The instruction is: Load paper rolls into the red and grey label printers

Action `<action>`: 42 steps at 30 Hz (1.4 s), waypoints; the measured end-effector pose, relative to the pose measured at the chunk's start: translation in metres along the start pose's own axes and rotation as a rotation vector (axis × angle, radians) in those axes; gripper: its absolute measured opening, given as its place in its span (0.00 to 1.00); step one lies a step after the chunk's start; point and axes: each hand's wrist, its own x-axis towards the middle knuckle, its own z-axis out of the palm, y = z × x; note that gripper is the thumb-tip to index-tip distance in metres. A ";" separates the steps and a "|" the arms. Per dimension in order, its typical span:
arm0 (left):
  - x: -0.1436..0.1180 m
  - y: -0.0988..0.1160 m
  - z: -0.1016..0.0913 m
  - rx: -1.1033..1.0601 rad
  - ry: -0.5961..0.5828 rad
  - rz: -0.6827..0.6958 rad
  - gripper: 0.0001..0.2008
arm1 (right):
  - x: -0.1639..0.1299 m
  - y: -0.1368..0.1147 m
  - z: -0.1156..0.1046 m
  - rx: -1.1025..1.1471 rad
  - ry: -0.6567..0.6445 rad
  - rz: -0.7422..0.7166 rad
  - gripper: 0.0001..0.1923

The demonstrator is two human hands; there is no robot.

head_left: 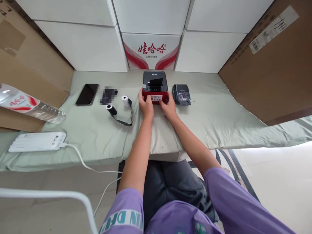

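- The pale green cloth-covered surface point(97, 130) runs the full width of the view, creased and sagging at its front edge, with a cream cushion-like bulge under the forearms.
- A small red-and-black box-shaped label printer point(155, 85) sits at the middle of the cloth, close to the back wall of boxes.
- The left hand point(145, 104) cups the printer's left front corner, fingers curled against its side — a loose hold on the casing.
- The right hand point(168, 105) presses the right front corner, thumb on the red face; both hands together clasp the printer.
- Just right of it lies a dark grey flat device point(181, 94).
- To the left: two small white paper rolls point(125, 100), a black strap, a black smartphone point(87, 94) lying face up.
- A white power strip point(37, 141) with a trailing cable rests at the near left edge; a clear plastic water bottle point(29, 105) lies on its side above it.
- White cartons point(80, 48) form the back wall — brown cardboard boxes point(273, 65) close in both sides.
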 end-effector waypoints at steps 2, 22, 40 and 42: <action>0.002 -0.002 -0.001 -0.003 -0.013 0.005 0.30 | 0.001 0.005 0.000 0.002 -0.007 -0.004 0.43; -0.009 0.049 -0.022 0.562 -0.086 0.391 0.35 | 0.001 0.005 0.000 -0.036 0.004 -0.004 0.39; 0.001 0.078 -0.023 0.730 -0.148 0.243 0.29 | -0.002 -0.005 0.000 -0.009 0.017 0.032 0.38; 0.012 0.086 -0.021 0.781 -0.176 0.219 0.25 | -0.003 -0.009 0.000 -0.011 0.024 0.034 0.37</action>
